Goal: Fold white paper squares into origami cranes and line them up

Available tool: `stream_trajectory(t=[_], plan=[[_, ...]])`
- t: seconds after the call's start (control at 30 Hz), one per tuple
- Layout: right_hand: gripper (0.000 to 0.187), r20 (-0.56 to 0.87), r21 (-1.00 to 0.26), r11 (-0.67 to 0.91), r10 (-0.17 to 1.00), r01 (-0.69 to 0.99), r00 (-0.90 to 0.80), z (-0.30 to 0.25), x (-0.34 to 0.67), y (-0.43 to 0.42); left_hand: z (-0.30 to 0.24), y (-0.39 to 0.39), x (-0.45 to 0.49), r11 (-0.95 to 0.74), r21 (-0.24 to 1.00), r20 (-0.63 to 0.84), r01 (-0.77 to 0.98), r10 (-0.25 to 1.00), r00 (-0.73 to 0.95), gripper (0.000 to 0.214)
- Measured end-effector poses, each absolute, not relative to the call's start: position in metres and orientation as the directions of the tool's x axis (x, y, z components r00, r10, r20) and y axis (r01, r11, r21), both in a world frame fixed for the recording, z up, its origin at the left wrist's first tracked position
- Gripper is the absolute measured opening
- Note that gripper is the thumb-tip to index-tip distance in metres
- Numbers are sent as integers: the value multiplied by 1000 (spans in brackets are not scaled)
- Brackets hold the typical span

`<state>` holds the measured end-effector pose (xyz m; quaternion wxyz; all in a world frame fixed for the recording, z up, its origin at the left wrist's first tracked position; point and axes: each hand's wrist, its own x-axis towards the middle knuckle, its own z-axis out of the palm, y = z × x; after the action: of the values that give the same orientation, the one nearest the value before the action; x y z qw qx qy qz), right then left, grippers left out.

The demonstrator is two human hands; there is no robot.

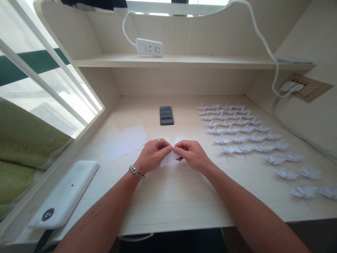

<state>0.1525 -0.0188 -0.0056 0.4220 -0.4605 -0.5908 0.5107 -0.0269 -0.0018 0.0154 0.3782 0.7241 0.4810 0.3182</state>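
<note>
Both hands meet over the middle of the pale wooden desk. My left hand, with a ring and a chain bracelet, pinches one side of a small folded white paper. My right hand pinches its other side. The paper is held just above the desk, partly hidden by the fingers. Loose white sheets lie to the left of my left hand.
Several folded white paper cranes lie in rows on the right, reaching the front right edge. A dark phone lies behind the hands. A white power bank rests at the front left. A power strip sits on the shelf; its cable runs to a wall socket.
</note>
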Motion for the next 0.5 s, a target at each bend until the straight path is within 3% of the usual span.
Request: stream_trajectory(t=[0.17, 0.37, 0.5], plan=[[22, -28, -995, -5, 971, 95, -239, -3, 161, -17, 15, 4, -37, -185, 905, 77, 382, 957, 281, 24], [24, -26, -985, 24, 958, 169, -285, -2, 162, -18, 18, 4, -38, -182, 880, 20, 439, 938, 347, 26], [26, -30, -991, 2, 970, 132, -241, -2, 171, -13, 19, 5, -42, -143, 905, 28, 400, 960, 280, 26]])
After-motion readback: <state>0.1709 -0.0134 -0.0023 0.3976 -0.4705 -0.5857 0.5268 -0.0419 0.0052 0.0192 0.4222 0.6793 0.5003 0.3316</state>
